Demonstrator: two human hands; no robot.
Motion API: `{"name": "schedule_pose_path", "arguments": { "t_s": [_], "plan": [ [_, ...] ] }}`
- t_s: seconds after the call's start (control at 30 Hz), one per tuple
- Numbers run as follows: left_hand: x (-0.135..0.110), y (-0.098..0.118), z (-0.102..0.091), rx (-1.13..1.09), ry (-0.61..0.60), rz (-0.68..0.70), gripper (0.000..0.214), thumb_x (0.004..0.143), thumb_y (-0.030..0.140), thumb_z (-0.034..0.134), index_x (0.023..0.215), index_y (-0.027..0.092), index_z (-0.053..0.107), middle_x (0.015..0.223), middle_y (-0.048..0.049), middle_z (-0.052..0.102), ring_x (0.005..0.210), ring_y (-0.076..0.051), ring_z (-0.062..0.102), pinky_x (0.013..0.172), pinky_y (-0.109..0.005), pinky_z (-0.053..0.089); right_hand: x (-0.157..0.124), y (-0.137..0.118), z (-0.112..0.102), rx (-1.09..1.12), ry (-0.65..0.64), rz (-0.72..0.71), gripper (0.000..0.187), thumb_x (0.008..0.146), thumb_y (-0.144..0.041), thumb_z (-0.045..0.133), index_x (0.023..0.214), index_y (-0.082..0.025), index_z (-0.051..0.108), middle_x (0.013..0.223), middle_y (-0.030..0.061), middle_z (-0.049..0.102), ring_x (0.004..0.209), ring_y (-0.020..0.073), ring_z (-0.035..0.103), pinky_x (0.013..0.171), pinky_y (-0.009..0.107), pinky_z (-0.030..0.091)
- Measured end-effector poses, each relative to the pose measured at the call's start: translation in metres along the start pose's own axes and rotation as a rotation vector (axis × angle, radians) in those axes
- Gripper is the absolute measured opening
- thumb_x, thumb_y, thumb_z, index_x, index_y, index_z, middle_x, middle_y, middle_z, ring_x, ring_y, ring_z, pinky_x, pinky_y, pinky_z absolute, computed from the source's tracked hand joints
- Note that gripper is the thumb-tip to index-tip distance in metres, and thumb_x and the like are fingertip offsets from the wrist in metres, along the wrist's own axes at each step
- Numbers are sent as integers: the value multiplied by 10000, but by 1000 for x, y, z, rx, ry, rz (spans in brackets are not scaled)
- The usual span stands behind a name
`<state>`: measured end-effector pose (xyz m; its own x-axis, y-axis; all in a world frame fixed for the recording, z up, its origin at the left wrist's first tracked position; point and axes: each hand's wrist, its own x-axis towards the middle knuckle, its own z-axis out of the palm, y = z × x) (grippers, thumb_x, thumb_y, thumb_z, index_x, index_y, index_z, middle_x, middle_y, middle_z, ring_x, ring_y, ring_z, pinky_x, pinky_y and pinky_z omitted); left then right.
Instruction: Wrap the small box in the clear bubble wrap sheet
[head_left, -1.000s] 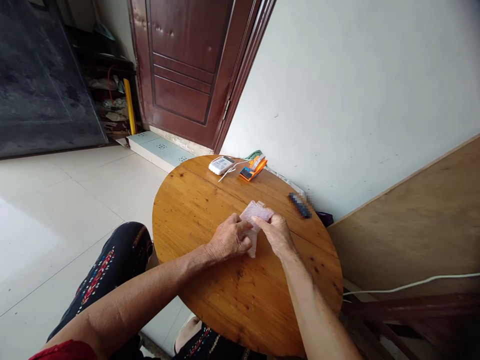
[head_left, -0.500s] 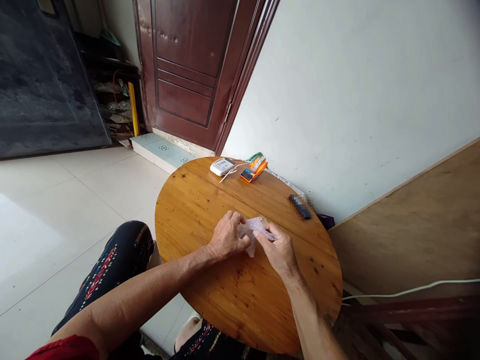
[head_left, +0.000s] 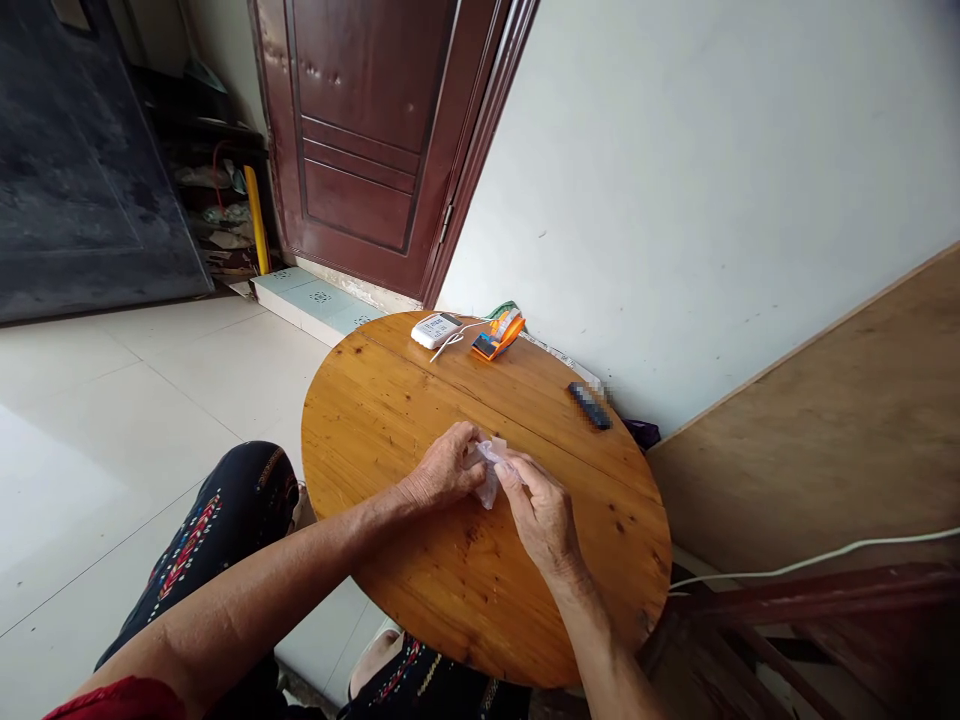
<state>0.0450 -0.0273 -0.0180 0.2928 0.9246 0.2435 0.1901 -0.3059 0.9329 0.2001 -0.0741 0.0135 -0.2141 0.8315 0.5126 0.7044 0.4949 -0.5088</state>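
Note:
A small crumpled piece of pale, translucent bubble wrap (head_left: 489, 490) is held just above the middle of the round wooden table (head_left: 375, 430). My left hand (head_left: 448, 468) pinches its left side, fingers curled inward. On the other side, my right hand (head_left: 541, 512) grips the wrap between thumb and fingers. The two hands are close together, and part of the wrap hangs down between them. Whether anything lies inside the wrap is hidden by the fingers.
A white device with a cord (head_left: 437, 330) lies at the table's far edge, beside an orange tape dispenser (head_left: 498, 335). A black, partly blurred object (head_left: 589, 405) lies at the right rim. The pale wall (head_left: 675, 200) stands close behind the table.
My right hand has moved in toward my left, and the wrap is bunched up smaller between them. The whole view has shifted slightly.

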Motion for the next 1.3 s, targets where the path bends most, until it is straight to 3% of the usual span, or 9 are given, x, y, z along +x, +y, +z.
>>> {"name": "schedule_pose_path", "arguments": {
  "t_s": [0.1,0.23,0.37,0.43,0.63,0.77,0.97,1.17,1.3],
  "plan": [
    [2,-2,0,-9,-5,41,358,728,93,601,1076,177,583,1029,-50,590,933,-178,583,849,-297,482,0,-1,2,-7,-1,-20,252,966,-283,462,1040,-223,696,1073,79,720,1029,213,669,931,348,523],
    [4,-5,-1,13,-25,44,176,739,138,635,910,176,621,959,-33,558,847,-145,566,785,-255,485,-16,3,7,-83,-22,-66,277,942,-300,513,1174,-221,643,1213,106,671,1153,247,621,997,394,502],
    [4,-5,-1,-19,3,47,107,730,124,614,827,166,601,959,-27,560,805,-124,561,738,-234,474,-32,5,15,-205,-78,-129,611,867,-347,634,1419,-187,428,1411,158,524,1314,307,487,1061,486,452],
    [5,-6,-2,-37,-3,44,97,715,110,599,798,159,589,954,-28,581,824,-130,569,754,-240,473,-35,6,20,-263,-82,-129,670,867,-295,630,1467,-187,351,1445,161,488,1343,311,452,1070,509,439],
    [7,-8,-9,-276,-148,-103,225,676,143,602,900,143,579,768,11,611,705,-124,579,688,-240,478,-24,17,24,-253,-15,-151,444,903,-170,518,1342,-235,514,1323,122,602,1250,269,545,1045,462,461],
    [10,-3,-17,-431,-236,-172,321,630,136,595,951,135,597,795,-7,650,729,-149,608,682,-250,484,-9,24,12,-37,9,16,293,868,-294,602,1149,-221,642,1177,113,683,1105,270,628,974,425,500],
    [9,0,-25,-389,-302,-164,320,665,182,591,974,117,641,801,-16,647,714,-151,580,628,-239,447,5,27,6,524,-177,479,407,828,-496,644,1075,-175,684,937,63,738,827,219,661,757,337,528],
    [11,-10,-22,-437,-264,-158,448,709,240,638,1139,117,601,939,-44,661,819,-168,600,719,-265,473,18,27,11,517,-129,543,388,778,-531,670,895,-164,718,774,27,703,708,179,594,650,285,458],
    [14,-17,-17,-420,-199,-168,506,734,295,669,1190,101,565,969,-66,658,847,-179,603,745,-284,483,26,28,15,533,-122,545,410,768,-556,666,881,-166,718,716,6,678,656,160,563,602,259,426]
  ]
}}
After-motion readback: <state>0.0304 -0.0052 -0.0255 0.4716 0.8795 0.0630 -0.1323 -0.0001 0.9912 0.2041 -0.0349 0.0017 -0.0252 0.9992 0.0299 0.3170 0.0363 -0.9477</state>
